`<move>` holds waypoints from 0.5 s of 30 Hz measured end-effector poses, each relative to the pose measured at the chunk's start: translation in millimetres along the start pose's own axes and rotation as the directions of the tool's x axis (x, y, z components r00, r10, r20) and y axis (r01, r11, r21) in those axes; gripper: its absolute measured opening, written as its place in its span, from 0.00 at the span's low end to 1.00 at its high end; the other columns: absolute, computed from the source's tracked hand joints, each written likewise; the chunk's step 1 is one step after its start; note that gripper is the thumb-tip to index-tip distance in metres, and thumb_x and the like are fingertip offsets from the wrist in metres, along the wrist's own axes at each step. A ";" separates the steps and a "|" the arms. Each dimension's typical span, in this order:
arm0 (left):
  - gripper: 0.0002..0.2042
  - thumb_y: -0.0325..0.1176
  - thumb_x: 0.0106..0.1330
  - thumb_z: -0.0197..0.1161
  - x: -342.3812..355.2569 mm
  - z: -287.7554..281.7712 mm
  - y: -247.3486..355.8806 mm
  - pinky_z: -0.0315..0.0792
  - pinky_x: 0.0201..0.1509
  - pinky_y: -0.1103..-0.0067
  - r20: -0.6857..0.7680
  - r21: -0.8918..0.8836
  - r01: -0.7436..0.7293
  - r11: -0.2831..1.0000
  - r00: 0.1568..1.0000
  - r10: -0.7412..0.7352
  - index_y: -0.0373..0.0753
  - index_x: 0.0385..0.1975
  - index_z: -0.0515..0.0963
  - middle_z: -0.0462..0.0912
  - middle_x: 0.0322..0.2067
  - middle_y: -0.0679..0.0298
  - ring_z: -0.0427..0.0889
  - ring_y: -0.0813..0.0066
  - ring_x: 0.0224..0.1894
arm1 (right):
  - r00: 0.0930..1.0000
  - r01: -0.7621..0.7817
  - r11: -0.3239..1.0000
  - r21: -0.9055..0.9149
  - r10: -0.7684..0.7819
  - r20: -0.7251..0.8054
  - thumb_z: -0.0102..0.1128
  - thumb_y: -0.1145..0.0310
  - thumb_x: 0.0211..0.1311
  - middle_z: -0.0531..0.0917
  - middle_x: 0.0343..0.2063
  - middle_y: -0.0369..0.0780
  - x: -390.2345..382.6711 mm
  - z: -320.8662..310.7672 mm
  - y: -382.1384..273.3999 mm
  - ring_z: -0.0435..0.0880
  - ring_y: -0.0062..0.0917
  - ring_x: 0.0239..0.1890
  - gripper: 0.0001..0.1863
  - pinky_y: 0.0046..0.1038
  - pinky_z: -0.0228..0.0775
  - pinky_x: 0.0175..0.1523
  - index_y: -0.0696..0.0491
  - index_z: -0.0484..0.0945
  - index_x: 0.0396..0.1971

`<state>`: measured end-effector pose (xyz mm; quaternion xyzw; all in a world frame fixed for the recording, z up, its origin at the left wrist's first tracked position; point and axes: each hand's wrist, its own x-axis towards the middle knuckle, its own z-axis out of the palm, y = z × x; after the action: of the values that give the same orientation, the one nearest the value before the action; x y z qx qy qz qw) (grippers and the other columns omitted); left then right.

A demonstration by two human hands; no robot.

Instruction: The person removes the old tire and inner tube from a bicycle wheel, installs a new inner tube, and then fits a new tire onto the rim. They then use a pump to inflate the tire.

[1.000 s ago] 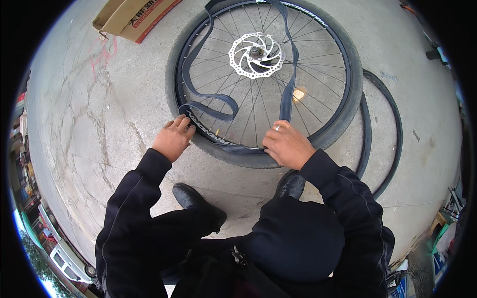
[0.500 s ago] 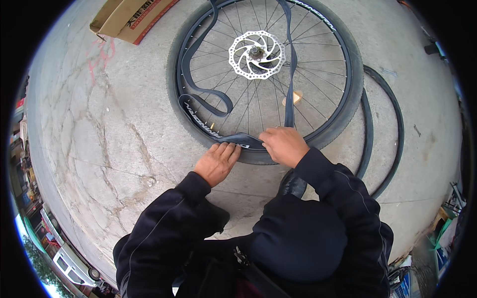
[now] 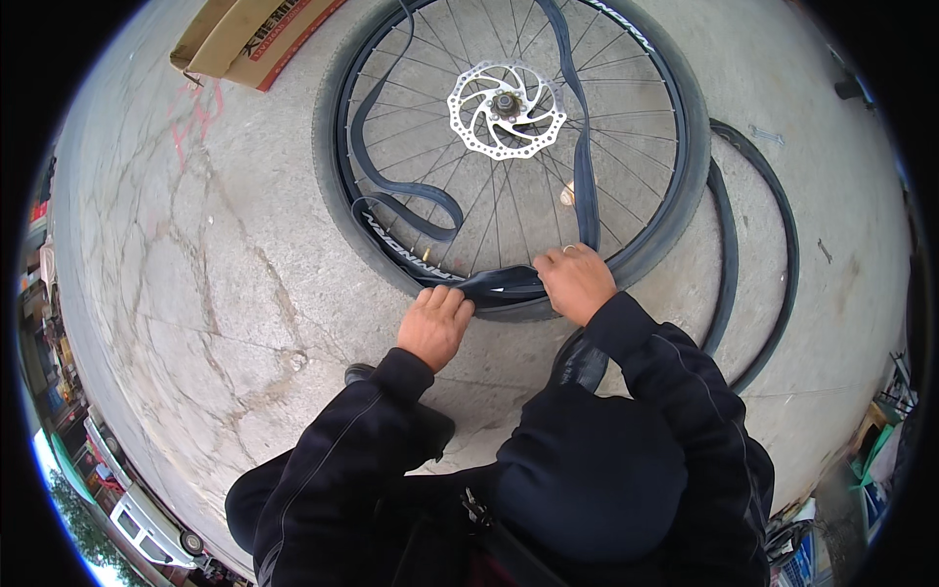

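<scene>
A bicycle wheel with its black tyre (image 3: 337,176) lies flat on the ground, its silver disc brake rotor (image 3: 507,68) facing up. A flat, limp black inner tube (image 3: 583,186) loops loosely across the spokes. Its near stretch runs along the rim between my hands. My left hand (image 3: 433,328) has its fingers curled over the tube at the tyre's near edge; the fingertips are partly hidden. Farther right, my right hand (image 3: 577,284) pinches the tube at the rim. A small brass-coloured valve (image 3: 426,255) shows near the rim, left of my hands.
Another black bicycle tyre or tube (image 3: 790,235) lies on the concrete to the right, partly under the wheel. An open cardboard box (image 3: 259,44) stands at the far left. A wrench (image 3: 768,135) lies at the far right. My black shoe (image 3: 579,360) is close to the wheel.
My right hand has moved a little right along the rim, and the tube between my hands is stretched longer. The left hand has shifted slightly right. The wheel has shifted slightly left.
</scene>
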<state>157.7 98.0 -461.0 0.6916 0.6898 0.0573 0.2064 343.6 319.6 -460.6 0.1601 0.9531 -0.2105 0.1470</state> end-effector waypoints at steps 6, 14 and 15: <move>0.13 0.33 0.65 0.60 -8.2 10.7 1.9 0.70 0.66 0.64 -0.182 0.052 0.009 0.999 0.983 0.000 0.38 0.46 0.81 0.79 0.44 0.59 0.79 0.59 0.55 | 0.957 0.263 0.965 -0.025 -0.264 -0.121 0.62 0.71 0.61 0.84 0.34 0.41 -9.3 -2.8 0.0 0.85 0.33 0.43 0.01 0.35 0.72 0.53 0.51 0.81 0.31; 0.14 0.32 0.64 0.60 2.4 2.0 0.2 0.67 0.71 0.62 -0.104 0.005 -0.034 0.999 0.994 0.035 0.38 0.48 0.81 0.80 0.50 0.57 0.78 0.57 0.59 | 0.950 0.309 0.946 -0.097 -0.301 0.088 0.65 0.69 0.56 0.82 0.34 0.37 12.2 -26.3 -0.6 0.82 0.30 0.47 0.05 0.31 0.70 0.56 0.51 0.88 0.24; 0.13 0.32 0.64 0.61 4.9 1.0 1.1 0.67 0.71 0.62 -0.130 0.010 -0.016 1.000 0.991 0.018 0.38 0.48 0.81 0.80 0.50 0.57 0.77 0.57 0.60 | 0.945 0.327 0.938 -0.115 -0.320 0.074 0.65 0.69 0.56 0.82 0.34 0.37 17.2 -24.3 -3.0 0.82 0.30 0.47 0.06 0.31 0.70 0.56 0.51 0.88 0.23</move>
<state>159.3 102.6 -462.4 0.6932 0.6961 0.1011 0.1573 321.7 332.1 -444.5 -0.0138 0.9735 -0.1756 0.1460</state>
